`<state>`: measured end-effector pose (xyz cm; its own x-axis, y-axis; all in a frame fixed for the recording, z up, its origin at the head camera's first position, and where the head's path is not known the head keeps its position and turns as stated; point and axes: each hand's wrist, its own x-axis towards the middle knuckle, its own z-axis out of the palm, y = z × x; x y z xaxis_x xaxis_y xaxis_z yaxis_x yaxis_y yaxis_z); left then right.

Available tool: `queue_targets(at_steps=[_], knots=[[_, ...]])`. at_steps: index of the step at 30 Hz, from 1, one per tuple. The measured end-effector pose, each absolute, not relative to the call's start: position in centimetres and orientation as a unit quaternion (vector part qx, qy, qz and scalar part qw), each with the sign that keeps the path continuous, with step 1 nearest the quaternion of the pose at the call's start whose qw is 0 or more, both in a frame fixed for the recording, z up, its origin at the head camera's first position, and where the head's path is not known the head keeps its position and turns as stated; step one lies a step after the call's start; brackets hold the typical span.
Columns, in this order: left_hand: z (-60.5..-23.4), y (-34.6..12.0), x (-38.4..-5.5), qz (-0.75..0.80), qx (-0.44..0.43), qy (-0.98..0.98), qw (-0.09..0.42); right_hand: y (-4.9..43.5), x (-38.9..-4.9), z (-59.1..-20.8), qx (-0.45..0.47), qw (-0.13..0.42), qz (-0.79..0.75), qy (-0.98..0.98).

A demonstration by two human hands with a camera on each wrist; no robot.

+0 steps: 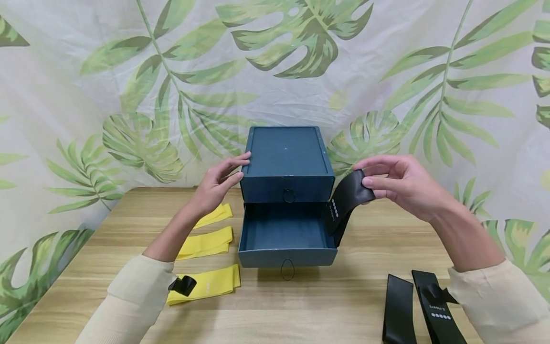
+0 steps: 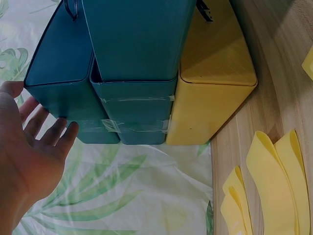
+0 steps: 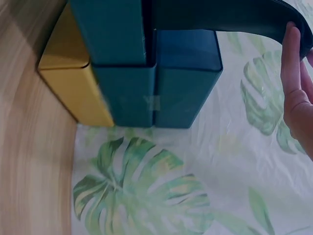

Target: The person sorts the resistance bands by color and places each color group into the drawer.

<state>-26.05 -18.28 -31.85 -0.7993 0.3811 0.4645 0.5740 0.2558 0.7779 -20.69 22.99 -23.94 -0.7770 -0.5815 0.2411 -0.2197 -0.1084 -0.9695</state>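
Observation:
My right hand point(image 1: 401, 186) pinches the upper end of a black resistance band point(image 1: 352, 193) between thumb and fingers. The band hangs down in a fold with white dots, its lower end over the right side of the open drawer point(image 1: 288, 256). In the right wrist view the same band stretches from the fingertips point(image 3: 291, 41) toward the drawer. My left hand point(image 1: 216, 184) touches the upper left side of the blue drawer box point(image 1: 285, 153), fingers spread and fairly straight. The drawer's visible floor is bare blue; its right inner corner is hidden behind the band.
Several folded yellow resistance bands point(image 1: 210, 282) lie left of the box. Two more black bands point(image 1: 398, 308) lie at the front right of the wooden table point(image 1: 313, 306). A yellow drawer unit point(image 2: 215, 103) forms the bottom tier. Behind hangs a leaf-print cloth point(image 1: 296, 102).

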Motion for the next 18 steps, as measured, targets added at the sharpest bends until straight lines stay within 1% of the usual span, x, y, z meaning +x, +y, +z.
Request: queue_targets(at_steps=[4, 9, 18], knots=[[-31.9, -18.3, -26.1, -0.526, -0.306, -0.788, 0.095, 21.9, -20.7, -23.4, -0.316, 0.128, -0.687, 0.642], [-31.9, -18.2, -26.0, -0.529, -0.304, -0.787, 0.093, 20.2, -20.9, -23.2, -0.315, 0.133, -0.692, 0.636], [-31.8, -18.2, -26.0, -0.531, -0.302, -0.786, 0.089, 16.2, -21.3, -24.5, -0.279, 0.126, -0.656, 0.690]])
